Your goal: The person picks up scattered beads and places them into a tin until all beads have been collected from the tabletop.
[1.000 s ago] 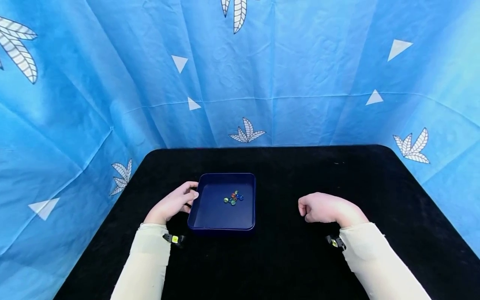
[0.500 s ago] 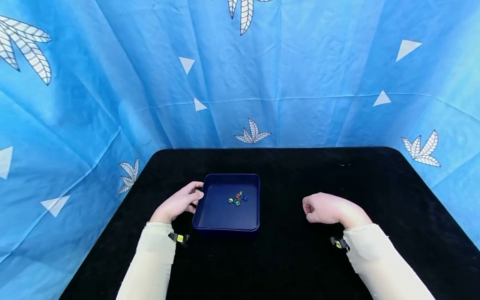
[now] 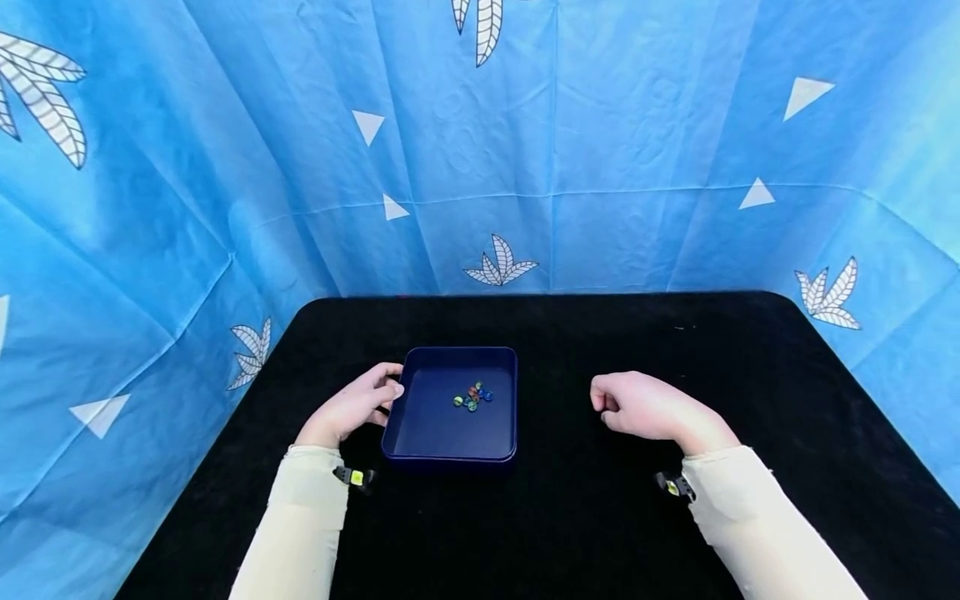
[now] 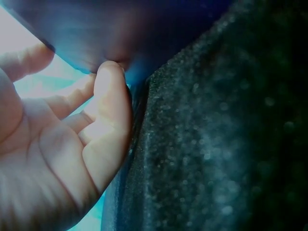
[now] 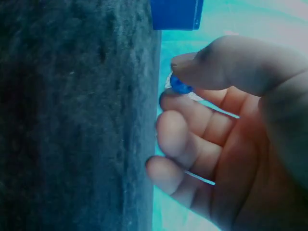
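Observation:
A dark blue square tray (image 3: pixel 450 437) stands on the table left of centre, with several small glass marbles (image 3: pixel 472 400) clustered on its floor in green, orange and blue. My left hand (image 3: pixel 348 408) rests its fingertips against the outside of the tray's left wall. Seen from the left wrist, one fingertip (image 4: pixel 109 77) presses on that wall (image 4: pixel 144 29). To the right of the tray, my right hand (image 3: pixel 651 406) is over the table. A blue marble (image 5: pixel 181 85) shows in the right wrist view, pinched between its thumb and index finger; the head view hides it.
The table is covered in black cloth (image 3: pixel 555 517). Behind it and on both sides hangs a blue curtain (image 3: pixel 600 142) printed with white leaves and triangles. A black wrist strap (image 3: pixel 675 485) is on the right sleeve, and another strap (image 3: pixel 354 477) on the left.
My right hand has risen a little and shifted slightly away from me. The whole head view sways a bit sideways. Left hand and tray keep the same place relative to each other.

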The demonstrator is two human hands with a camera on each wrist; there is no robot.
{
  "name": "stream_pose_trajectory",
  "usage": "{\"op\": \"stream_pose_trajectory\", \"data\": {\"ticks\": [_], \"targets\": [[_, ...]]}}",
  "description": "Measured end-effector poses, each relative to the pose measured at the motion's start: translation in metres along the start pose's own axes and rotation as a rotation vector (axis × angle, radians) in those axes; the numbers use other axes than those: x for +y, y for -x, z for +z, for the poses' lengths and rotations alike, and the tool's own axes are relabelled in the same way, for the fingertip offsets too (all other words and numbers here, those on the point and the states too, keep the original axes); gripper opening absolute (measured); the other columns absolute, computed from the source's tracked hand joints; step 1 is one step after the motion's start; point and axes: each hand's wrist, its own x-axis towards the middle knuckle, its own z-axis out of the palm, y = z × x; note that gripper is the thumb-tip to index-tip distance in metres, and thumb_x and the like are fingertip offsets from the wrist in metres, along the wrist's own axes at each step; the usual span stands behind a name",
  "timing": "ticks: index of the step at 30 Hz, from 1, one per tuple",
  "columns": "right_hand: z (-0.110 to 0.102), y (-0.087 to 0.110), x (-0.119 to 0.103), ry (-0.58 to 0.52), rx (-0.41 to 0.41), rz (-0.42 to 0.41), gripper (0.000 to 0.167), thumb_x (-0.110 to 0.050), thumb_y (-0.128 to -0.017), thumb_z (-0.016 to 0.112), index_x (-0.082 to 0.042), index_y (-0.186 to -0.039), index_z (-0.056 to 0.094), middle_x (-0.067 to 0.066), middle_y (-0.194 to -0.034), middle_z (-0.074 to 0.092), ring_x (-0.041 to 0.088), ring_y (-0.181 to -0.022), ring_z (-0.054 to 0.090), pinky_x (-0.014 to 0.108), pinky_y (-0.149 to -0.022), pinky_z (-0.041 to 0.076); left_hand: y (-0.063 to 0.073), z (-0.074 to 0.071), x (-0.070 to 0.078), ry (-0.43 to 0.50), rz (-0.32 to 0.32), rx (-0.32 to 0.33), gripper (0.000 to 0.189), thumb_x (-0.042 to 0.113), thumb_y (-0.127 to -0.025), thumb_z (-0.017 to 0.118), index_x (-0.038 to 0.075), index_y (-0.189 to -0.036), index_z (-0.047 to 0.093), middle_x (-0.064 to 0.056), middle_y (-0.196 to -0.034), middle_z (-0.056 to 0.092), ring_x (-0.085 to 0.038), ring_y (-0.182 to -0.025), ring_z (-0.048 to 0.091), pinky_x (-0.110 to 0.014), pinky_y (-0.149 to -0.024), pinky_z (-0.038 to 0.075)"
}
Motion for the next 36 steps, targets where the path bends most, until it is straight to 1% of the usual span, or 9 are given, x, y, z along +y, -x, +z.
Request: {"op": "stream_pose_trajectory", "data": {"ticks": [4,8,13,17,21,25,32,36], "targets": [[0.0,-0.003,-0.008,0.031,0.099,-0.043,0.024,-0.004,-0.084,0.066,-0.025,-0.084,0.054,-0.01,-0.074,0.046,0.007,-0.065,0.045,0.031,-0.067,0.042,0.001,0.0,0.0,-0.005,-0.005,0.002,0.051,0.022,-0.105,0.053,0.005,-0.15,0.037,-0.024,-0.124,0.056,-0.034,-0.097,0.063,-0.044,-0.075,0.057],[-0.001,-0.007,-0.021,0.091,0.215,-0.097,0.021,-0.009,-0.086,0.071,-0.024,-0.086,0.056,-0.011,-0.077,0.047,0.007,-0.067,0.046,0.03,-0.066,0.042,0.003,0.0,0.0,-0.01,0.012,0.005,0.052,0.022,-0.106,0.052,0.003,-0.151,0.036,-0.025,-0.125,0.055,-0.035,-0.097,0.063,-0.043,-0.075,0.057],[-0.003,-0.015,-0.04,0.138,0.311,-0.171,0.017,-0.015,-0.088,0.074,-0.024,-0.09,0.059,-0.012,-0.081,0.047,0.005,-0.067,0.047,0.028,-0.064,0.043,0.004,0.0,0.002,-0.019,0.012,0.006,0.052,0.025,-0.107,0.051,0.004,-0.152,0.035,-0.024,-0.126,0.055,-0.034,-0.099,0.063,-0.044,-0.076,0.057],[-0.003,-0.028,-0.055,0.124,0.322,-0.209,0.015,-0.019,-0.091,0.073,-0.027,-0.092,0.061,-0.012,-0.084,0.051,0.004,-0.068,0.048,0.028,-0.065,0.045,0.005,0.001,0.005,-0.031,0.006,0.02,0.051,0.024,-0.107,0.049,0.005,-0.152,0.035,-0.022,-0.125,0.056,-0.033,-0.097,0.063,-0.044,-0.076,0.057],[-0.002,-0.038,-0.066,0.061,0.301,-0.212,0.012,-0.021,-0.093,0.072,-0.028,-0.094,0.062,-0.013,-0.085,0.054,0.004,-0.071,0.05,0.028,-0.066,0.046,0.005,0.004,0.005,-0.03,0.003,0.02,0.05,0.024,-0.108,0.048,0.006,-0.152,0.035,-0.022,-0.126,0.057,-0.032,-0.098,0.063,-0.044,-0.076,0.057],[0.0,-0.048,-0.074,0.011,0.302,-0.222,0.009,-0.019,-0.094,0.071,-0.026,-0.097,0.066,-0.014,-0.086,0.053,0.006,-0.071,0.051,0.029,-0.067,0.047,0.003,0.005,0.005,-0.023,0.008,0.016,0.049,0.024,-0.108,0.048,0.005,-0.152,0.036,-0.023,-0.126,0.056,-0.033,-0.099,0.064,-0.044,-0.076,0.058],[0.006,-0.071,-0.089,0.04,0.333,-0.276,0.017,-0.007,-0.094,0.065,-0.022,-0.102,0.066,-0.012,-0.098,0.054,0.007,-0.084,0.051,0.028,-0.075,0.048,0.003,0.004,0.005,-0.03,0.004,0.022,0.047,0.024,-0.108,0.048,0.006,-0.151,0.038,-0.022,-0.126,0.057,-0.034,-0.1,0.063,-0.044,-0.076,0.057],[0.007,-0.086,-0.101,0.022,0.364,-0.289,0.017,-0.008,-0.095,0.062,-0.021,-0.105,0.065,-0.01,-0.1,0.055,0.01,-0.088,0.05,0.03,-0.078,0.047,0.006,0.004,0.004,-0.041,-0.004,0.026,0.047,0.023,-0.108,0.047,0.006,-0.152,0.037,-0.022,-0.126,0.057,-0.033,-0.1,0.063,-0.044,-0.077,0.057]]}}
